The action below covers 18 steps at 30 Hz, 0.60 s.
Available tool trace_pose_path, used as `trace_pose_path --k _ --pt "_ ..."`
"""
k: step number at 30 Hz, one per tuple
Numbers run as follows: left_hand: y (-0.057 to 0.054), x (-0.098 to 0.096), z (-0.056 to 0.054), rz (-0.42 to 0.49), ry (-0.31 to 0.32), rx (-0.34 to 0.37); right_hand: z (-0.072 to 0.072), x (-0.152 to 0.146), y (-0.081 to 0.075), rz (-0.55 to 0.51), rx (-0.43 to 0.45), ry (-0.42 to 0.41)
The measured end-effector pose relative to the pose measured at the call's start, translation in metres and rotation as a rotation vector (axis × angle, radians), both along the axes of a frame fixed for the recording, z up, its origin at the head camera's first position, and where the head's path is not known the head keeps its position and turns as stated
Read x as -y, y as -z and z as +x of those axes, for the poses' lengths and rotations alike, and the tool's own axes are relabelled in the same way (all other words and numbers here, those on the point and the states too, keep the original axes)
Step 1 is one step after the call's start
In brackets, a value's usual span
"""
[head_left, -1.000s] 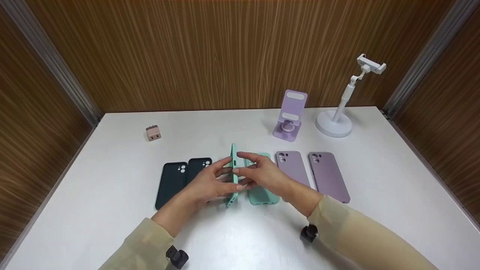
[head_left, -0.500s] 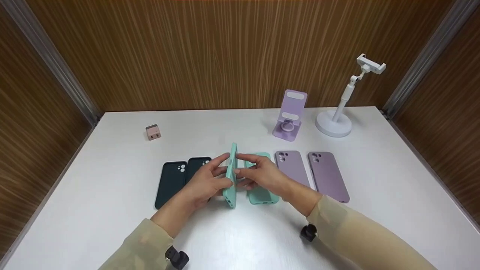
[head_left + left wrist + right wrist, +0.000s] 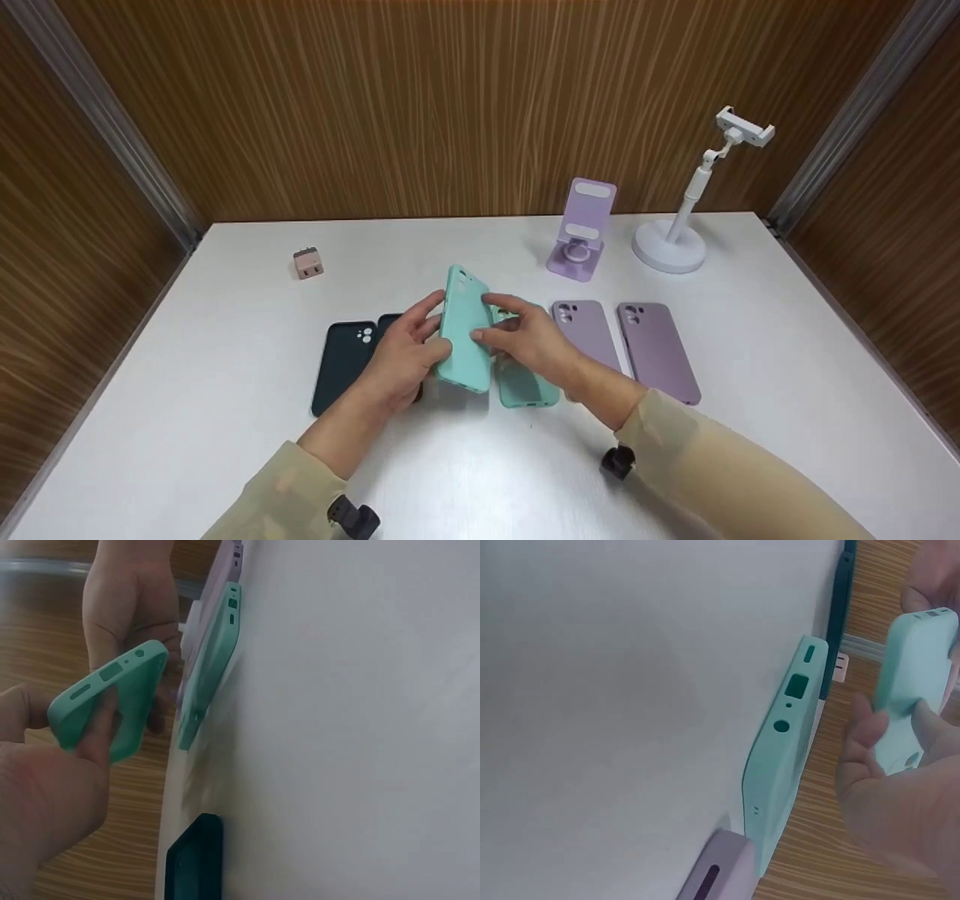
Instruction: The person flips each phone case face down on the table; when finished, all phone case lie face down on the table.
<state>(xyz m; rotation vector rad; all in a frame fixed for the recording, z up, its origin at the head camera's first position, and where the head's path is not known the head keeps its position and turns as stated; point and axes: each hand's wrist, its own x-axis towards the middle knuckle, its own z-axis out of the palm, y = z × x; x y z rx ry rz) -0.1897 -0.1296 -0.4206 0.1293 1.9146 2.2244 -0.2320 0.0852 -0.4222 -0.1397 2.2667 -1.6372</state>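
1. While your left hand (image 3: 401, 356) grips one long edge of the raised mint case (image 3: 461, 322), your right hand (image 3: 538, 343) pinches the other side, thumb against its back; neither hand is free.
2. You hold this case just left of the flat mint case (image 3: 527, 388), lifted off the white table (image 3: 450, 469) and tilted, its back towards your head camera. Left of that same flat mint case lies a dark case (image 3: 341, 371); right of it, a lilac case (image 3: 660, 356).
3. Since the left wrist view shows a hollow inside, expect a light shell, probably pliable rubber or silicone. It should flex rather than crack, and its matt surface probably grips well enough, so you need little force.
4. Your best hold is likely along the two long edges; squeezing hard at mid-length could bow the walls inward.
5. Compared with half a second ago, you have rolled the case from nearly edge-on to showing its broad back, and it sits a little higher in the head view. The flat mint case lies where it did, beside your right hand.
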Motion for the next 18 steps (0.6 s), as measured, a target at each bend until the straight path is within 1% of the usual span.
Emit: trace_pose_path --k 3,8,14,18 --pt "0.000 0.001 -0.001 -0.031 -0.051 0.006 -0.002 -0.002 0.000 -0.022 0.004 0.019" --pt "0.002 0.005 -0.005 -0.131 -0.124 0.029 -0.003 -0.002 -0.001 -0.018 0.000 0.036" --pt "0.009 0.009 -0.008 -0.202 -0.170 0.030 -0.002 0.000 -0.001 0.020 -0.020 0.071" --pt "0.014 0.012 -0.009 -0.267 -0.197 0.015 -0.003 0.001 0.001 0.048 -0.038 0.055"
